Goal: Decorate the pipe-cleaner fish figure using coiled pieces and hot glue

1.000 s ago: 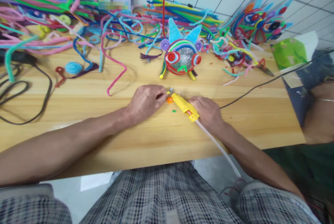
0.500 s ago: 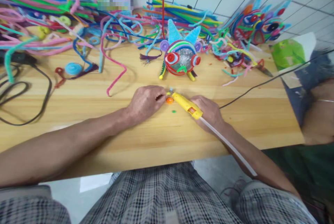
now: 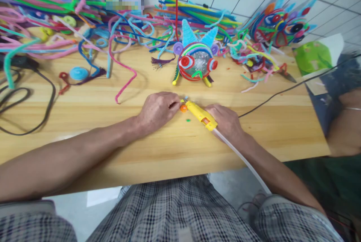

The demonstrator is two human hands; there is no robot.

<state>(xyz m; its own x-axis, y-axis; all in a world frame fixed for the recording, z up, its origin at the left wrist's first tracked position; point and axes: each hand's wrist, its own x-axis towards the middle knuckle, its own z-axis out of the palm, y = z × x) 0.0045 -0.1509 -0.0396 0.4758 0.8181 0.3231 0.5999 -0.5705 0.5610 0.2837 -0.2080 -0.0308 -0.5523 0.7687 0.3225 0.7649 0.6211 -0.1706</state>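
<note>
Here, right grip encloses glue gun

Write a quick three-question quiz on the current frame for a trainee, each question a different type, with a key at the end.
1. Multiple choice: what colour is the body of the glue gun in the right hand?
A) Red
B) Yellow
C) Blue

2. True or false: seen from the wearer, the nearest figure stands beyond the glue gun.

3. Fill in the blank: the orange piece is nearer to the ____ hand.

Key:
1. B
2. True
3. Left: it sits right by the fingertips of the left hand.
</note>
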